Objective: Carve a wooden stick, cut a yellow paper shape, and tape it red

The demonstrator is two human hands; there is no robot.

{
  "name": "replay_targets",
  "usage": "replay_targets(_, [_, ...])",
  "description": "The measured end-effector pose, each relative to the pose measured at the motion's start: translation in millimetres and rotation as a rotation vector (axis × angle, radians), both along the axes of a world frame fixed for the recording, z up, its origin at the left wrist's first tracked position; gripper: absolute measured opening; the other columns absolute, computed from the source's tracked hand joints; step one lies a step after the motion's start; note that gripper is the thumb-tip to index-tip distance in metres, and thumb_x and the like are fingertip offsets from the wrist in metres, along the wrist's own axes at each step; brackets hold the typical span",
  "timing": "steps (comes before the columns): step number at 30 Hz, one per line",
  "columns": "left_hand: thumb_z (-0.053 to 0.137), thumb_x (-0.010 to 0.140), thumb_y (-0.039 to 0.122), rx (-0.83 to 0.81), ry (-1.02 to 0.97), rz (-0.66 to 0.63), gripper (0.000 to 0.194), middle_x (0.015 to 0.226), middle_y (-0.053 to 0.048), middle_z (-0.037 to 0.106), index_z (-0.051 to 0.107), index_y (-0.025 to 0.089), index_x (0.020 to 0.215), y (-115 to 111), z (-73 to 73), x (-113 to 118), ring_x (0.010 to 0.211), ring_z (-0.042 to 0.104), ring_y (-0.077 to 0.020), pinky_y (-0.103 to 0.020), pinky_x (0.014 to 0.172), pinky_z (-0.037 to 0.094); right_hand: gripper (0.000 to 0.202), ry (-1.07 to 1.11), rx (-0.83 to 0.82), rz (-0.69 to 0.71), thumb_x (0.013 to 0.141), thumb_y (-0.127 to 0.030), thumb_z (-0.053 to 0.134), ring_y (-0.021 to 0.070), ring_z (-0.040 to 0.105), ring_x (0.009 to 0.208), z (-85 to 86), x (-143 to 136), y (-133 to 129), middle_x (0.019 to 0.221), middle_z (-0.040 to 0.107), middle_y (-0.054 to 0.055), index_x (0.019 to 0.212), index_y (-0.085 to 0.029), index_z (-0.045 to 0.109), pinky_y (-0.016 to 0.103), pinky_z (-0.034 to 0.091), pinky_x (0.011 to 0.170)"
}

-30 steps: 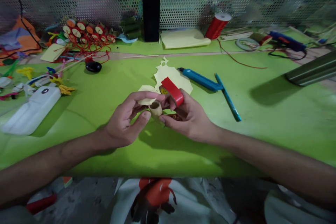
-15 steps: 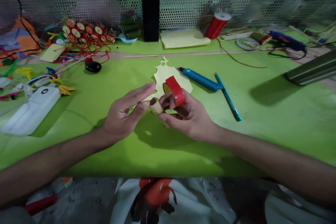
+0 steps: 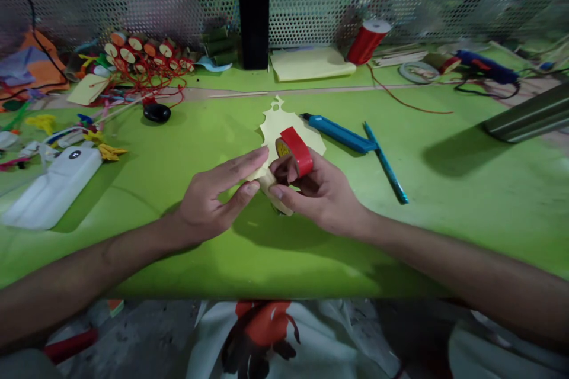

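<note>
My right hand (image 3: 326, 192) grips a short pale hollow tube (image 3: 267, 182) between thumb and fingers. A roll of red tape (image 3: 299, 151) hangs around the fingers of that same hand. Over the tube's upper end lies a small yellow paper piece (image 3: 256, 174), pinched by the thumb and fingers of my left hand (image 3: 216, 198). The tube is tilted, and its lower end shows below my right thumb. Behind both hands, a cut yellow sheet (image 3: 288, 121) with a scalloped edge lies flat. A blue utility knife (image 3: 340, 133) and a teal pen (image 3: 386, 163) rest to the right.
At the back left sit a bundle of small tubes with red cords (image 3: 146, 53) and a black mouse-shaped object (image 3: 156, 112). A white device (image 3: 56, 186) lies left. A dark phone (image 3: 254, 29), red spool (image 3: 368, 41), glue gun (image 3: 486, 68) and metal cylinder (image 3: 528, 112) stand farther back and right.
My left hand has shifted slightly right, bringing the small paper piece over the tube's open end. The tube's opening was visible before and is now covered. My right hand has barely moved.
</note>
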State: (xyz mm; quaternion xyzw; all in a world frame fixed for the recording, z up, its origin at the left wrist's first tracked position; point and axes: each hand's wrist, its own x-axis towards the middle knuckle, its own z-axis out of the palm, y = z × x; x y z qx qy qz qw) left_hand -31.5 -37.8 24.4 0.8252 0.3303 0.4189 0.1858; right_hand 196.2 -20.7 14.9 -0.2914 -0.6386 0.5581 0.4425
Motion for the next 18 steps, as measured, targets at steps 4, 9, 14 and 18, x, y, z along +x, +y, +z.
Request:
replay_targets(4, [0.068, 0.101, 0.014, 0.147, 0.041, 0.002, 0.059, 0.150, -0.005, 0.068, 0.056, 0.028, 0.157, 3.7, -2.4, -1.1, 0.136, 0.069, -0.0207, -0.033, 0.120, 0.056, 0.038, 0.029, 0.027, -0.009, 0.085, -0.032, 0.087, 0.0119, 0.065, 0.089, -0.4, -0.2, 0.1, 0.103, 0.067, 0.003, 0.090, -0.023, 0.051, 0.025, 0.057, 0.080])
replay_targets(9, [0.065, 0.103, 0.014, 0.234, 0.082, -0.016, 0.063, 0.154, -0.005, 0.065, 0.049, 0.031, 0.162, 5.8, -4.8, -0.9, 0.144, 0.062, -0.0213, -0.034, 0.122, 0.055, 0.036, 0.030, 0.038, 0.008, 0.087, -0.029, 0.086, 0.0125, 0.064, 0.090, -3.5, 0.4, -1.6, 0.101, 0.065, 0.002, 0.091, -0.024, 0.051, 0.025, 0.057, 0.079])
replay_targets(14, [0.067, 0.104, 0.020, 0.192, 0.037, -0.028, 0.060, 0.145, -0.002, 0.072, 0.053, 0.035, 0.160, 5.9, -5.2, -0.1, 0.133, 0.071, -0.0207, -0.032, 0.116, 0.060, 0.037, 0.006, 0.021, 0.018, 0.085, -0.027, 0.087, 0.0132, 0.063, 0.090, -7.0, 0.0, -2.2, 0.104, 0.064, 0.002, 0.092, -0.024, 0.051, 0.025, 0.056, 0.074])
replay_targets(18, [0.070, 0.102, 0.021, 0.190, 0.037, -0.022, 0.060, 0.138, -0.003, 0.076, 0.054, 0.034, 0.158, 6.3, -6.9, -0.5, 0.119, 0.078, -0.0188, -0.029, 0.105, 0.066, 0.040, 0.005, 0.020, 0.013, 0.082, -0.027, 0.090, 0.0131, 0.063, 0.088, -7.9, 0.5, -1.7, 0.103, 0.065, 0.001, 0.091, -0.024, 0.051, 0.026, 0.055, 0.074])
